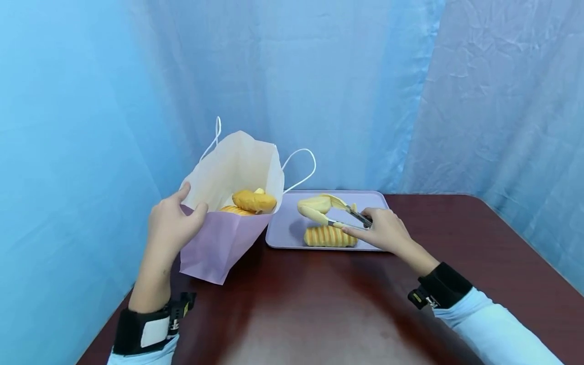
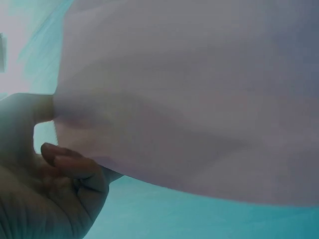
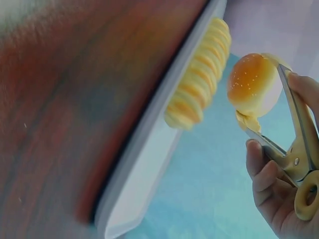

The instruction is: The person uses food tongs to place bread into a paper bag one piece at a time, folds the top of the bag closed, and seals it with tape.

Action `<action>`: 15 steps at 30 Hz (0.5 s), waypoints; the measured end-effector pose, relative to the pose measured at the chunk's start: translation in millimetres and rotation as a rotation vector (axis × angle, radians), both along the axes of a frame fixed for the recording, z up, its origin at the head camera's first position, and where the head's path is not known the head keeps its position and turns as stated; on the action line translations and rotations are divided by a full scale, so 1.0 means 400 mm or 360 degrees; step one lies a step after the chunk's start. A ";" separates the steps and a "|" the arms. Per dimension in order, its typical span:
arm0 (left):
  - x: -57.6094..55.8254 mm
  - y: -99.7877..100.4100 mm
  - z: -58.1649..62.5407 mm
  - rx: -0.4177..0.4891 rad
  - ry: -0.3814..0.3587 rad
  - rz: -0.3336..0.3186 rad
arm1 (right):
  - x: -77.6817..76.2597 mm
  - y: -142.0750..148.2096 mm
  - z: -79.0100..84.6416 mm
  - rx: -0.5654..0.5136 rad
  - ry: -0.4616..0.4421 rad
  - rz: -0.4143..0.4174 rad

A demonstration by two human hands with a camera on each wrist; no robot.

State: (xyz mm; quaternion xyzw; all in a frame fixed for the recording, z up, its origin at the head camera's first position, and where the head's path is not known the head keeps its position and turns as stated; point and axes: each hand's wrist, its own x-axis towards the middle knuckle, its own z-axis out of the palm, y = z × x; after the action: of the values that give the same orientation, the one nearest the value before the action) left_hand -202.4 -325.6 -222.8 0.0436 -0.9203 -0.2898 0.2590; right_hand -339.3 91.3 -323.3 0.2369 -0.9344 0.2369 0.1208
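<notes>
My left hand [image 1: 172,223] grips the near left rim of a purple paper bag [image 1: 228,238], thumb on the inner side. The bag leans toward me, and bread rolls [image 1: 253,201] show inside it. My right hand [image 1: 387,230] holds a pair of tongs [image 3: 299,144], with a round sesame bun [image 3: 251,83] pinched between their yellowish tips. In the head view this bun hangs above the tray. Just below the tongs lies a striped bread roll [image 1: 329,236] on the purple tray [image 1: 287,238]. The left wrist view shows mostly the bag's side.
The tray stands on a dark red-brown wooden table [image 1: 310,299], partly behind the bag. White cord handles [image 1: 314,165] stick up from the bag's rim. Light blue curtains [image 1: 319,91] hang around the table's back and sides.
</notes>
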 end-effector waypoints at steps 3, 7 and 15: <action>0.022 0.013 0.004 -0.0012 -0.0043 0.0028 | 0.013 0.015 0.012 0.0011 0.0013 -0.0010; 0.031 0.042 0.012 -0.0043 -0.0074 0.0022 | 0.033 0.041 0.034 0.0034 -0.0002 -0.0043; 0.009 0.085 0.027 -0.0036 -0.0091 -0.0033 | 0.067 0.081 0.094 0.0007 0.0011 -0.0080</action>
State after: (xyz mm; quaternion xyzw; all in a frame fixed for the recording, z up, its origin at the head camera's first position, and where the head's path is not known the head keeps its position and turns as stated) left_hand -198.9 -291.5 -212.0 0.0393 -0.9310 -0.2806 0.2301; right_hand -312.6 123.9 -285.9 0.2144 -0.9402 0.2309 0.1295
